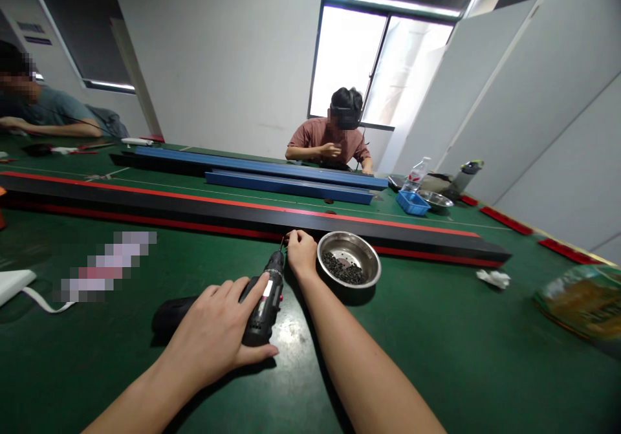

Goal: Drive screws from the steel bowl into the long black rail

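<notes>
My left hand wraps round a black cordless drill lying low over the green table, its bit pointing away from me. The bit's tip comes close to the fingers of my right hand. Those fingers are pinched together against the near side of a long black bar with red edges; whatever they hold is too small to make out. Just right of this hand stands a steel bowl with many small dark screws in it.
Blue channel bars lie beyond the black one. A co-worker sits opposite, another person at far left. A blue tray, a bottle, crumpled tissue and a plastic bag are on the right.
</notes>
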A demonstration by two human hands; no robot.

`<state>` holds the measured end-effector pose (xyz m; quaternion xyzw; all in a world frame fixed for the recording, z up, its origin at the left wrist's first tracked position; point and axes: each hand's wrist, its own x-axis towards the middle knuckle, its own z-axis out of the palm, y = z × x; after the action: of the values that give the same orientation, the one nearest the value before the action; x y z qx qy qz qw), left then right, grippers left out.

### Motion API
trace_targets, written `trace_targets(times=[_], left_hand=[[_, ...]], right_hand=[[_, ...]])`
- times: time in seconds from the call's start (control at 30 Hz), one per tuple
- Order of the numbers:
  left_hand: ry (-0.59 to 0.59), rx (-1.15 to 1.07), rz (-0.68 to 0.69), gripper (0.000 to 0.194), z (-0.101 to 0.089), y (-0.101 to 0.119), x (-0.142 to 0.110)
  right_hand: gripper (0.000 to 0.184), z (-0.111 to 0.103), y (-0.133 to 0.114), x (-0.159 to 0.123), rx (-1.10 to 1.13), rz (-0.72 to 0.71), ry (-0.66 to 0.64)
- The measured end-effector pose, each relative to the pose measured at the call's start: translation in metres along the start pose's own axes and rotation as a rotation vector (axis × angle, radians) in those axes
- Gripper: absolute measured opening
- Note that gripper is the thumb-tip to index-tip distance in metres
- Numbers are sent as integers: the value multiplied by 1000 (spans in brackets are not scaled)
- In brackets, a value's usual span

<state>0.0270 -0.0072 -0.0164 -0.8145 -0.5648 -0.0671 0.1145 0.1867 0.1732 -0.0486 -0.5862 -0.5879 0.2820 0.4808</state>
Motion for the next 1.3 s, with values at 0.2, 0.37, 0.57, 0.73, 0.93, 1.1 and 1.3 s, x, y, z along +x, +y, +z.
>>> trace_targets(times=[0.2,0.37,0.57,0.73,0.93,1.1,1.3], left_hand=[[-7,-13,9,101,-3,0,1],[12,-29,-1,101,-3,0,0],[20,-53,1,98,-1,-1,-2],[23,-81,-18,95,0,-2,-4],[13,-123,-22,97,-1,-2,-6],[28,-114,-30,96,1,-3,-8],[44,-107,-19,98,6,-6,-9]], right_hand=[[36,-3,-5,-1,-68,-5,-9],[34,-4,-7,-4,-82,-16,-16],[32,-5,-22,-11,-125,-181,37],[45,-59,-69,15,-189,-192,-202],[39,-142,-77,45,-434,112,-534],[37,-155,-63,50,-555,284,-671],[18,-156,-48,55,-703,359,-635]])
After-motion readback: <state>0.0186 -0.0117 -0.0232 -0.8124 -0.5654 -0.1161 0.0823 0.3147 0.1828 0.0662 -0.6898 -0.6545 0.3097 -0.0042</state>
